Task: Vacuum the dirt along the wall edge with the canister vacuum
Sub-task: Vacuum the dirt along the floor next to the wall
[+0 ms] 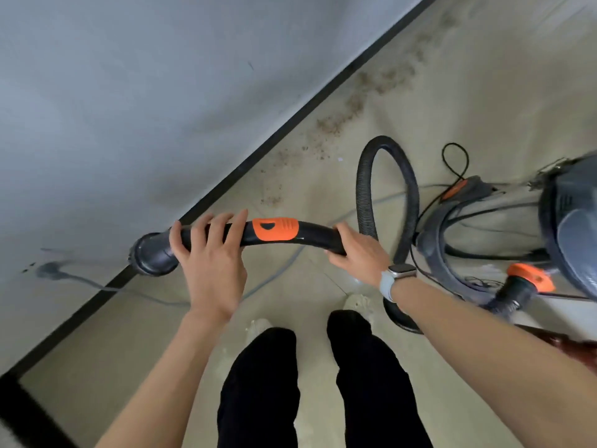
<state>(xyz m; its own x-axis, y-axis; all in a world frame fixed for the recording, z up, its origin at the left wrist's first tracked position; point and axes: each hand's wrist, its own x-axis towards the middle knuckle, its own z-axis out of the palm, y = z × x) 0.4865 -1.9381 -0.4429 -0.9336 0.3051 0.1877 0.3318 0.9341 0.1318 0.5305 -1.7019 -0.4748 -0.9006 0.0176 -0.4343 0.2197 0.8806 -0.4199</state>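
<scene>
Currently, edge: black baseboard (258, 150) is running diagonally from lower left to upper right, where grey wall (129, 92) is meeting the floor.
Dirt: brown crumbs (355, 105) are lying in a loose band on the floor just beside the baseboard, ahead of the person, thinning out toward the feet.
Open room: bare beige floor (484, 92) is stretching right of the dirt; nearer in, the looped ribbed hose (410, 176) and canister vacuum (568, 221) are crowding the right side.
Handle: curved black hose handle (310, 234) with an orange slider is hanging crosswise above the floor, its round end collar (151, 253) over the baseboard.
Left hand: left hand (210, 257) is lying on the handle near the collar, fingers draped over it.
Right hand: right hand (358, 250), watch (397, 276) on the wrist, is grasping the handle's hose end.
Cord: grey cable (97, 286) is trailing from a wall plug (48, 270) across the floor.
Stance: black trouser legs (258, 383) are standing near the wall.
</scene>
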